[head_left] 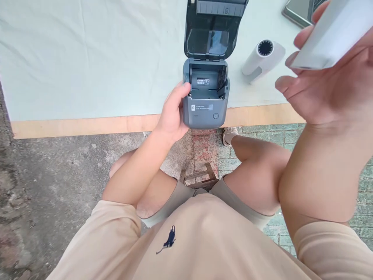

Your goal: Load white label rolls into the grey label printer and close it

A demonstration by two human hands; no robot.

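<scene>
Left hand (171, 114) is wrapping the left side of the label printer (206, 99), thumb hooking over the rim of the open paper bay, fingers hidden behind the body, so its grip is pressing onto the printer. Right hand (320, 85) is hovering well right of the printer and above it, its grip cupping a white paper roll (332, 37), fingers half curled, thumb hidden. The roll is blurring in the picture, so how firm the hold is I cannot tell.

Risks, as a judgement: the printer is sitting at the counter (87, 58) edge, front overhanging the wooden lip, with only one hand on it, so a nudge could be tipping it toward the floor. The loose cupped hold could be letting the roll slip or unwind. The lid (211, 27) is standing fully open behind the bay and looks easy to knock or strain at the hinge.

Printer: dark grey matte plastic, boxy with rounded corners, round button on the front. Lid window glossy. Bay empty, small label inside. Held roll smooth, pale, cylindrical. Right of the printer a second white cylinder (262, 56) is lying on its side, dark ribbed core showing. Counter cloth pale, slightly creased; edge bare wood. Far right of the printer, a metal corner (297, 11).
</scene>
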